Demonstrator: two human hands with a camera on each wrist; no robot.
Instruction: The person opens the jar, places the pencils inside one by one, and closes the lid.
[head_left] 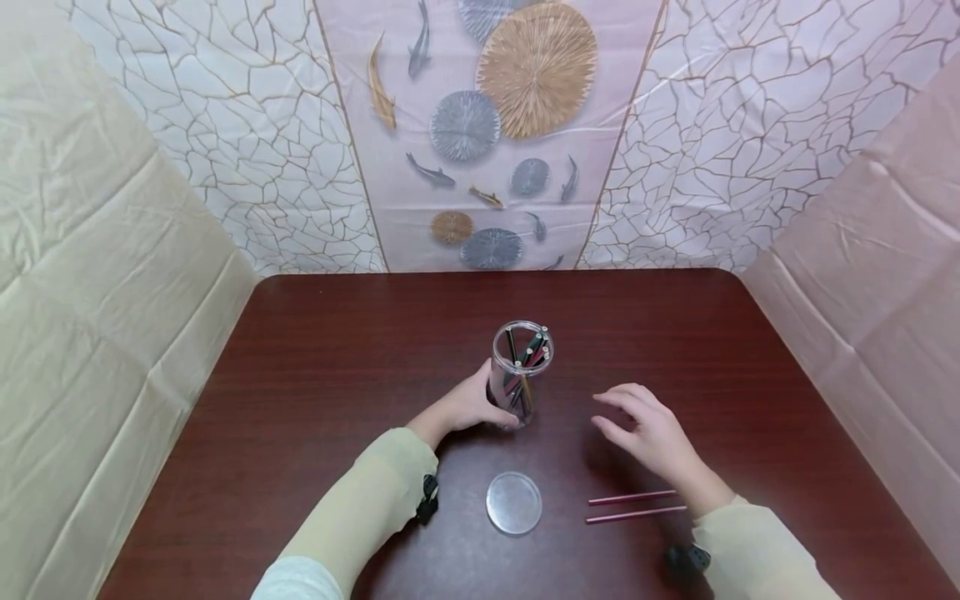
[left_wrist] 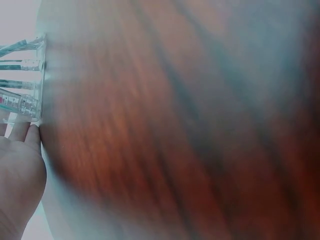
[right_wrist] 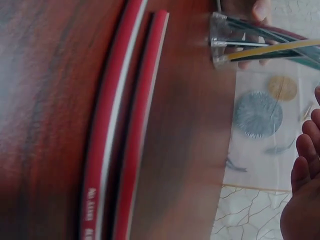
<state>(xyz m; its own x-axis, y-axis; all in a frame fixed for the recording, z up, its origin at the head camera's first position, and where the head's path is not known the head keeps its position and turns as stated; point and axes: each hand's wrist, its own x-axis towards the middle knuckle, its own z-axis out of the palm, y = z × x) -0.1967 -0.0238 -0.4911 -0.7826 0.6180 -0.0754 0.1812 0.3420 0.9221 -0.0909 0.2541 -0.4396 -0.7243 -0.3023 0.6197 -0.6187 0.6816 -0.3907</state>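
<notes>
A clear round jar [head_left: 504, 385] with several pencils [head_left: 534, 348] inside stands on the table, its top uncovered. My left hand [head_left: 474, 402] grips the jar low on its left side, thumb in front. In the left wrist view the pencils' ends [left_wrist: 25, 105] show through the jar's wall above the hand [left_wrist: 20, 170]. To the right, my right hand [head_left: 651, 429] hovers over the table with fingers loosely bent and nothing in them. Below it lie two red pencils [head_left: 633, 516], side by side; the right wrist view shows their red barrels [right_wrist: 142, 100] close up.
A clear round lid [head_left: 513, 503] lies flat in front of the jar. The dark wooden table [head_left: 337, 358] runs back to a patterned cloth wall [head_left: 405, 208]. Pale cloth panels [head_left: 840, 283] stand along both sides.
</notes>
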